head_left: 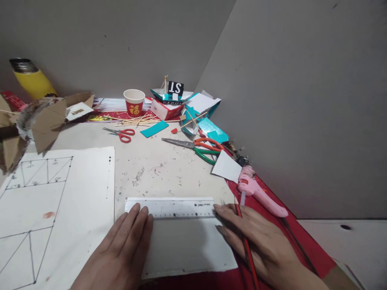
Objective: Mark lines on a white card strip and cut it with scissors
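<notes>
Ruler [181,206] on card [187,245]

Ruler lies at 6 o'clock of the view, along the card's far edge. Left hand [117,241]: grip unclasped, fingers together, laid flat on the ruler's 9 o'clock end. Right hand [260,241]: grip closed on pencil [250,257], fingertips at the 3 o'clock end. Relative to ruler: drawing [60,209] at 9, scissors [121,132] at 11, glue gun [261,195] at 3.

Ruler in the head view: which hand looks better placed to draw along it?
Probably the right hand: it has the red pencil among its fingers, at the right end of the ruler. The left hand rests over the left end, seemingly steadying it.
</notes>
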`<state>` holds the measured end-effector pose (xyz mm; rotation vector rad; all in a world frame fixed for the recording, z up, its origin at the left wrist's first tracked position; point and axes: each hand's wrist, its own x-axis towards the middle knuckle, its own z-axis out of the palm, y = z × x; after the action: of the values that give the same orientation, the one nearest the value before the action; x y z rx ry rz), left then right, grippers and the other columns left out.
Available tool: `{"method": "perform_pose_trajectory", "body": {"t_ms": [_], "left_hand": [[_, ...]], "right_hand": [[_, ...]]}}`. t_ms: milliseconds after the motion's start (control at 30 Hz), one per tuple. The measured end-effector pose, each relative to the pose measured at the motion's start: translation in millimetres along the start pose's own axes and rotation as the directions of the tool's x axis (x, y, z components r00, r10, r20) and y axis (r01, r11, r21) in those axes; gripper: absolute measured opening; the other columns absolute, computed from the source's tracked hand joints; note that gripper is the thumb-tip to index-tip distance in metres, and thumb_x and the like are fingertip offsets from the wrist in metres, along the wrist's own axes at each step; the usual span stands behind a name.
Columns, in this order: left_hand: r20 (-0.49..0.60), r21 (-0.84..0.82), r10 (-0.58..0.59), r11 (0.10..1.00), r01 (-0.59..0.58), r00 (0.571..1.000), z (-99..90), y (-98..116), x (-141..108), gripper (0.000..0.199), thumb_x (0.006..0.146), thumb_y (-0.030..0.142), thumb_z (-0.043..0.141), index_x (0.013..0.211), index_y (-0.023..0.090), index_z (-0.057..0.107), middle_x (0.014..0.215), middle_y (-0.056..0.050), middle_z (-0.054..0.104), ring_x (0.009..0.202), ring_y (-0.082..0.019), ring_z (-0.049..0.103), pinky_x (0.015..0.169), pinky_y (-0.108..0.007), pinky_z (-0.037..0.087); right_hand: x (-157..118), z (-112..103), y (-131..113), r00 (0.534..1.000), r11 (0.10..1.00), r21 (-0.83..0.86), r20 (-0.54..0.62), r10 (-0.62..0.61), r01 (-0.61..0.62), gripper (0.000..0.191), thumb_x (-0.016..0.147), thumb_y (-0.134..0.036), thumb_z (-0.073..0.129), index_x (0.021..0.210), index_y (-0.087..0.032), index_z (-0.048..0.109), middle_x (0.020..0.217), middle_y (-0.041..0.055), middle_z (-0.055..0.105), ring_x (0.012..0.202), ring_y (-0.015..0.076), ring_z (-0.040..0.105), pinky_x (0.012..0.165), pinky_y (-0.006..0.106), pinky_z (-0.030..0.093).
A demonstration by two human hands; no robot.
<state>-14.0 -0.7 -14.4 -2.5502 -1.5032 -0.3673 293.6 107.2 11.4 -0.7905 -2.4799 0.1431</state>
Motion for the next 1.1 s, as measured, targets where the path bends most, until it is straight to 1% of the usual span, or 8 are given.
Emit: {"method": "perform_pose_trajectory", "body": {"t_ms": [167,267,433,567,800,900,1000,1100], "left_hand": [[-0.027,0.019,0.009,1.0,-0.009,1.0,-1.2,0.3,0.9,0.077,0.074,0.012,0.048,0.148,0.008,0.03,0.152,-0.016,0.038,0.141,-0.03,0.032,0.113,-0.038,0.033],[-0.023,0.059,0.024,0.998,-0.022,0.999,-2.5,1.0,2.6,0.077,0.071,0.012,0.049,0.146,0.007,0.034,0.152,-0.017,0.039,0.142,-0.03,0.03,0.114,-0.038,0.031],[0.018,0.107,-0.004,0.994,0.002,1.0,-5.2,2.6,4.1,0.075,0.074,0.026,0.054,0.145,0.008,0.035,0.152,-0.017,0.038,0.143,-0.031,0.026,0.113,-0.038,0.032],[0.0,0.118,0.034,0.992,-0.034,0.999,-4.7,1.0,4.3,0.078,0.074,0.033,0.055,0.144,0.007,0.036,0.151,-0.018,0.04,0.143,-0.032,0.026,0.112,-0.038,0.033],[-0.007,0.13,0.05,0.99,-0.048,0.999,-3.8,-0.9,3.9,0.08,0.069,0.022,0.052,0.145,0.007,0.036,0.15,-0.017,0.042,0.142,-0.031,0.028,0.112,-0.037,0.031],[-0.01,0.121,0.051,0.991,-0.05,0.999,-3.4,-2.2,2.9,0.079,0.071,0.028,0.053,0.146,0.007,0.035,0.15,-0.018,0.041,0.143,-0.031,0.028,0.112,-0.037,0.031],[-0.007,0.113,0.067,0.991,-0.066,0.998,-3.1,-3.5,2.8,0.079,0.075,0.036,0.055,0.146,0.006,0.035,0.15,-0.019,0.041,0.142,-0.032,0.028,0.112,-0.038,0.032],[0.0,0.11,0.076,0.991,-0.076,0.997,-6.4,-1.6,4.2,0.085,0.079,0.054,0.056,0.145,0.004,0.035,0.15,-0.021,0.04,0.142,-0.034,0.028,0.11,-0.039,0.035]], "right_hand": [[-0.5,1.1,1.4,1.0,1.0,0.0,0.013,-0.007,0.007,0.038,0.091,-0.01,0.056,0.128,-0.017,0.055,0.096,0.0107,0.073,0.082,0.0223,0.066,0.071,0.033,0.055],[-0.4,1.6,2.1,1.0,1.0,0.001,0.013,-0.012,0.012,0.038,0.09,-0.01,0.057,0.127,-0.016,0.056,0.097,0.0108,0.073,0.083,0.0221,0.065,0.071,0.033,0.054],[-0.3,1.1,2.0,1.0,1.0,0.007,0.012,-0.007,0.007,0.04,0.09,-0.009,0.057,0.129,-0.017,0.055,0.098,0.0106,0.073,0.084,0.0224,0.066,0.072,0.033,0.055],[-0.4,1.1,1.5,1.0,1.0,0.013,0.005,0.004,-0.004,0.041,0.089,-0.01,0.058,0.129,-0.019,0.056,0.096,0.0097,0.073,0.083,0.0225,0.067,0.07,0.033,0.055],[-3.4,1.9,2.9,1.0,1.0,-0.002,0.02,0.006,-0.006,0.038,0.091,-0.01,0.056,0.128,-0.017,0.055,0.097,0.0096,0.073,0.084,0.0213,0.065,0.074,0.033,0.054],[-5.5,2.0,3.4,0.999,1.0,-0.01,0.04,-0.002,0.002,0.037,0.091,-0.01,0.056,0.128,-0.015,0.054,0.1,0.0108,0.072,0.09,0.0222,0.063,0.079,0.034,0.053],[-6.5,2.0,3.4,0.999,1.0,-0.01,0.042,-0.014,0.014,0.037,0.092,-0.009,0.055,0.129,-0.013,0.053,0.099,0.011,0.072,0.089,0.0225,0.062,0.078,0.034,0.052],[-6.3,2.7,3.8,0.999,1.0,0.002,0.05,-0.012,0.012,0.039,0.091,-0.008,0.056,0.13,-0.014,0.052,0.099,0.0103,0.072,0.09,0.023,0.062,0.078,0.035,0.051]]}}
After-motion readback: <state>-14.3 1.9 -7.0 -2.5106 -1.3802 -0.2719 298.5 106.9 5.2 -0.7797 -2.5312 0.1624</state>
